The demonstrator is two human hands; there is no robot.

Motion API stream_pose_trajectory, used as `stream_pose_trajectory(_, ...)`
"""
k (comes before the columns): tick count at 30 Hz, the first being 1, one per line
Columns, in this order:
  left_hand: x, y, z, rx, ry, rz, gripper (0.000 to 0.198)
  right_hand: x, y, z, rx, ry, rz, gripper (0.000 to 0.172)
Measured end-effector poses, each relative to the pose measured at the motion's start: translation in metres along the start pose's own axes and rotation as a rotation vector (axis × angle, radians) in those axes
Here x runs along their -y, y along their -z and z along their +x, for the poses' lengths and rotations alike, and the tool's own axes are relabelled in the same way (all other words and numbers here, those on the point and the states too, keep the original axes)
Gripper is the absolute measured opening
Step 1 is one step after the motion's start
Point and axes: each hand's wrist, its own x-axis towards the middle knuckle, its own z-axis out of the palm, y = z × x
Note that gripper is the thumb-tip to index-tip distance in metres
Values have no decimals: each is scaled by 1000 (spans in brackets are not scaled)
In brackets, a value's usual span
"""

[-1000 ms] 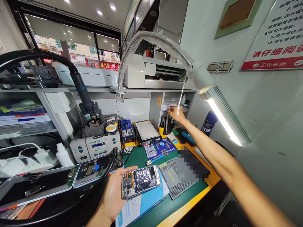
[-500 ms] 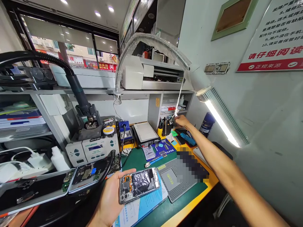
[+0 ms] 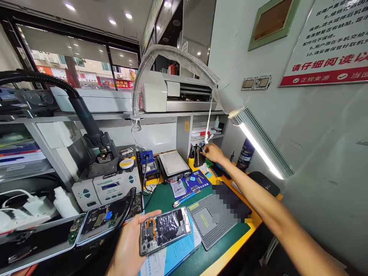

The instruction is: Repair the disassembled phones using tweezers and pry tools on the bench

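In the head camera view, the left hand is low in the middle with its palm up. Its fingers and thumb are wrapped round the edges of one phone. The phone's back is off, so the dark inner foil and an orange strip face up. It is held level, just above one blue leaflet that lies on the green mat.

The right hand is stretched out to the back of the bench, at one tool stand that holds several upright tools. Its fingertips are right at the tools. I cannot tell whether they are closed on one or simply near it.

Between the two hands lie:
- one grey gridded pad
- one blue pen-like tool
- one blue card
- one white-topped hot plate

Left of the hot plate stand one small blue soldering stand and one grey hot-air station with a black hose. In front of the station, two more opened handsets lie flat side by side, one near the left wrist and one farther left.

One white bottle stands beside the station. One dark blue can stands by the wall, past the right forearm. One lit lamp on a bendy neck hangs over the right arm.
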Motion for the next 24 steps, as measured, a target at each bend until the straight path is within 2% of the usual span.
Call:
stream_pose_trajectory(5, 1, 2, 1, 15, 9, -17, 41, 8, -8, 1, -31, -32, -6, 33)
stream_pose_trajectory(10, 1, 2, 0, 23, 6, -27, 42, 7, -5, 10, -57, -88, 121, 33)
stream_pose_trajectory(18, 3, 7, 3, 61, -11, -30, 44, -2, 18, 12, -300, -179, 511, 34)
stream_pose_trajectory(24, 2, 7, 3, 67, -3, -20, 45, -3, 35, -16, -454, -170, 753, 34)
